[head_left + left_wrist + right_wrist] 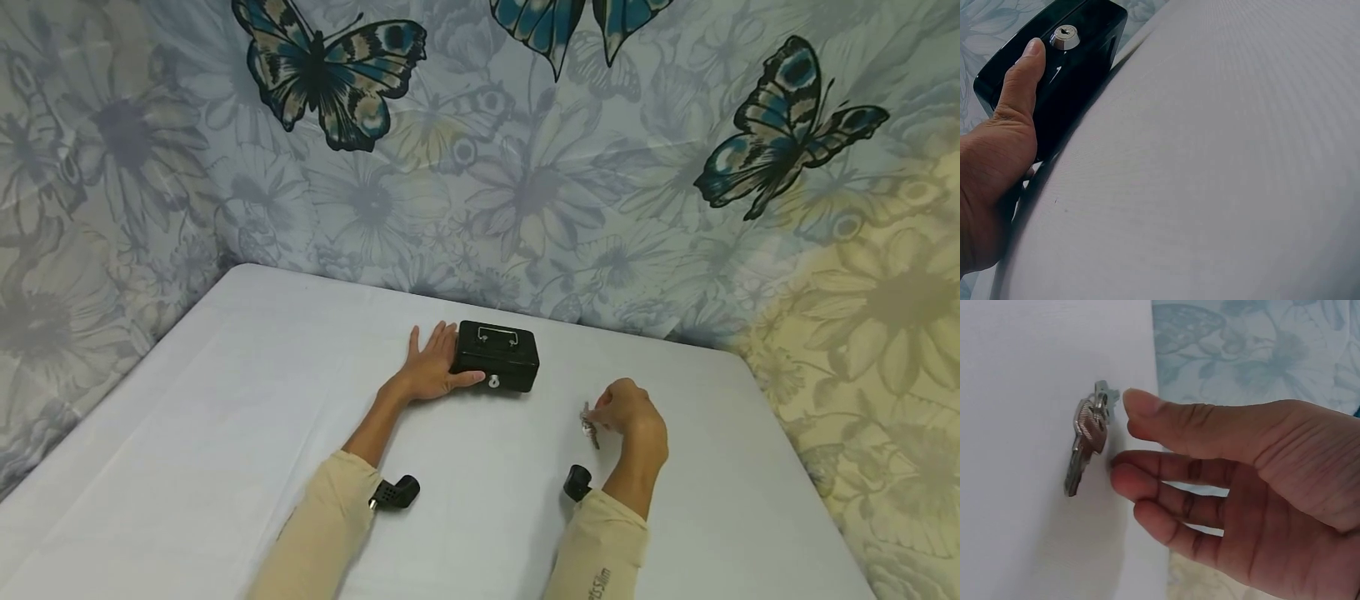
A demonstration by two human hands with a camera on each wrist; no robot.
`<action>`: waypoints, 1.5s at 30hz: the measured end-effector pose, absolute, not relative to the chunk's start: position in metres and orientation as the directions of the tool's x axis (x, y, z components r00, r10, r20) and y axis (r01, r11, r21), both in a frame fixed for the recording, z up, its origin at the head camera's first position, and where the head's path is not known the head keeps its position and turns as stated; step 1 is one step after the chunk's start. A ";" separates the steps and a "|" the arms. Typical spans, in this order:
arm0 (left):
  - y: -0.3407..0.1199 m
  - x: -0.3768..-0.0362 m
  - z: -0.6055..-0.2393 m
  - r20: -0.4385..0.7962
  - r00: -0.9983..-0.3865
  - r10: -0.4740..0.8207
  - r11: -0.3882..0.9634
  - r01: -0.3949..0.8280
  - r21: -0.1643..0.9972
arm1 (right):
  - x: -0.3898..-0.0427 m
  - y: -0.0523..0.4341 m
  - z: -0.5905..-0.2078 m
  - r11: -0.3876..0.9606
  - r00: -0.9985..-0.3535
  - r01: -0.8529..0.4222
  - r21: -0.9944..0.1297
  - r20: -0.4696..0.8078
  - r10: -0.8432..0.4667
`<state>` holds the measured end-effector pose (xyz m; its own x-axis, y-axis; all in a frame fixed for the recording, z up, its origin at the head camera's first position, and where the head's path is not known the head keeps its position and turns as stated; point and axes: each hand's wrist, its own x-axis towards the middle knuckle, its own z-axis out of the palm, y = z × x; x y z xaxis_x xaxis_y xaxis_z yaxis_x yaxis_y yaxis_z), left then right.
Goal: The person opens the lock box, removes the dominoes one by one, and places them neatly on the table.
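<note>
From my remote seat I judge the work to be at an early stage: the black cash box [496, 356] sits shut on the counter [225, 433], lid down and its carry handle folded flat, with nothing in its round silver lock [1065, 36]. My left hand [433, 367] lies flat against the box's left end, fingers straight and relaxed, the thumb stretched along the front face so that its tip stops just beside the lock; it steadies the box rather than grips it. The keys [1088, 440], a small silver bunch, are off to the right of the box and well apart from it, at the fingertips of my right hand [628, 412]. In the right wrist view that hand's fingers are loosely curved and spread, with the thumb tip just beside the top of the bunch; whether it actually touches the metal I cannot tell, and the fingers are not closed round the keys, so I read the hand as open and the keys as lying on the counter, not yet lifted. So the box is braced and the keys are within reach; picking them up, bringing one to the lock and opening the lid all look to be left. As for writing, the only lettering I can find is on my right sleeve [600, 558] near the bottom edge of the head view, which seems to end in "Slim"; the box, lock and keys show no brand I can read.
</note>
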<state>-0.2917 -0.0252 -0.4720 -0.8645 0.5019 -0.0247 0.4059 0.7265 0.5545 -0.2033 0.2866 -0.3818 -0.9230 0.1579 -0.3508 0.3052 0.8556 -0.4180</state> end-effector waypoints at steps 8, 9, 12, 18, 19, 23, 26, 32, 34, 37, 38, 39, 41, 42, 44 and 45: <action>-0.025 -0.292 -0.471 -0.010 -0.865 0.502 0.719 0.411 0.561 | -0.208 0.284 -0.387 0.857 -0.906 0.351 -0.376 -0.368 0.209; -0.025 -0.292 -0.471 -0.008 -0.865 0.501 0.717 0.410 0.563 | -0.208 0.283 -0.387 0.858 -0.903 0.355 -0.372 -0.373 0.212; -0.026 -0.293 -0.472 -0.004 -0.866 0.500 0.716 0.411 0.565 | -0.209 0.282 -0.388 0.863 -0.899 0.354 -0.361 -0.386 0.207; -0.026 -0.293 -0.471 -0.005 -0.865 0.501 0.714 0.411 0.567 | -0.209 0.282 -0.387 0.865 -0.897 0.342 -0.368 -0.401 0.184; -0.026 -0.293 -0.471 -0.007 -0.865 0.502 0.715 0.410 0.566 | -0.209 0.282 -0.386 0.863 -0.897 0.342 -0.373 -0.402 0.182; -0.026 -0.293 -0.470 -0.010 -0.865 0.502 0.719 0.411 0.561 | -0.209 0.281 -0.387 0.857 -0.898 0.336 -0.392 -0.406 0.166; -0.026 -0.293 -0.470 -0.013 -0.864 0.504 0.717 0.410 0.563 | -0.209 0.281 -0.387 0.861 -0.900 0.318 -0.398 -0.412 0.141; -0.026 -0.293 -0.471 -0.014 -0.864 0.504 0.717 0.409 0.564 | -0.207 0.281 -0.378 0.875 -0.922 0.227 -0.427 -0.385 0.051; -0.026 -0.293 -0.471 -0.013 -0.863 0.505 0.716 0.410 0.565 | -0.205 0.280 -0.373 0.875 -0.933 0.177 -0.450 -0.359 0.004; -0.026 -0.292 -0.471 -0.010 -0.863 0.505 0.709 0.408 0.576 | -0.204 0.278 -0.366 0.869 -0.942 0.107 -0.484 -0.328 -0.066; -0.026 -0.292 -0.471 -0.009 -0.863 0.505 0.708 0.408 0.577 | -0.203 0.277 -0.364 0.865 -0.942 0.086 -0.494 -0.322 -0.090; -0.026 -0.292 -0.471 -0.011 -0.864 0.504 0.709 0.406 0.577 | -0.203 0.276 -0.363 0.862 -0.941 0.064 -0.503 -0.318 -0.115; -0.026 -0.292 -0.472 -0.013 -0.865 0.501 0.707 0.400 0.584 | -0.202 0.274 -0.359 0.850 -0.937 0.024 -0.526 -0.309 -0.165; -0.026 -0.292 -0.472 -0.013 -0.866 0.500 0.707 0.400 0.583 | -0.201 0.273 -0.358 0.843 -0.934 0.005 -0.538 -0.303 -0.188; -0.026 -0.292 -0.472 -0.017 -0.867 0.499 0.709 0.397 0.583 | -0.201 0.271 -0.356 0.825 -0.928 -0.032 -0.564 -0.289 -0.234; -0.026 -0.292 -0.473 -0.019 -0.867 0.499 0.708 0.394 0.586 | -0.201 0.270 -0.355 0.818 -0.926 -0.046 -0.574 -0.282 -0.251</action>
